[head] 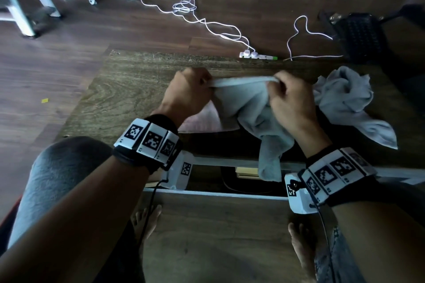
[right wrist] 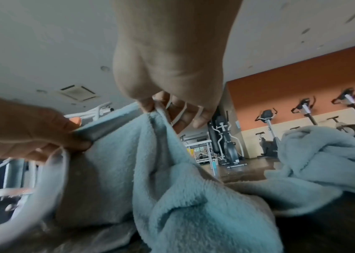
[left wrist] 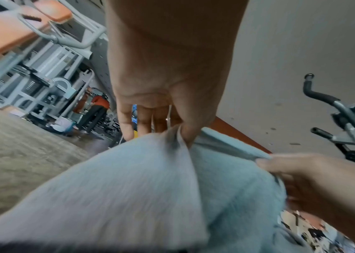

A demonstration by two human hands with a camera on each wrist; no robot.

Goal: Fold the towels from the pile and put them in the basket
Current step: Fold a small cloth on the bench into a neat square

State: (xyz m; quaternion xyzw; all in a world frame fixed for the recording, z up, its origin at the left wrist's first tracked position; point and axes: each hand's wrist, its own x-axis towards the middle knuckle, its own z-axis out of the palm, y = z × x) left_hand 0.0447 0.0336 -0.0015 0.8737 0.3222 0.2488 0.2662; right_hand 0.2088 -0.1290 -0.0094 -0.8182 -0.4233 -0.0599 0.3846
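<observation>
A pale blue towel [head: 243, 103] hangs between my two hands above the wooden table [head: 128, 85], its lower end drooping past the near table edge. My left hand [head: 190, 89] pinches one end of the towel's top hem [left wrist: 180, 137]. My right hand [head: 287, 96] pinches the same hem [right wrist: 156, 109] a short way to the right. A crumpled pile of pale blue towels [head: 345, 99] lies on the table just right of my right hand, also in the right wrist view as a towel pile [right wrist: 323, 154]. No basket shows in any view.
A pinkish flat cloth [head: 204, 119] lies on the table under the held towel. White cables and a power strip [head: 257, 54] run across the floor beyond the far table edge. A black chair [head: 361, 34] stands at the far right. My knees and bare feet are below the table.
</observation>
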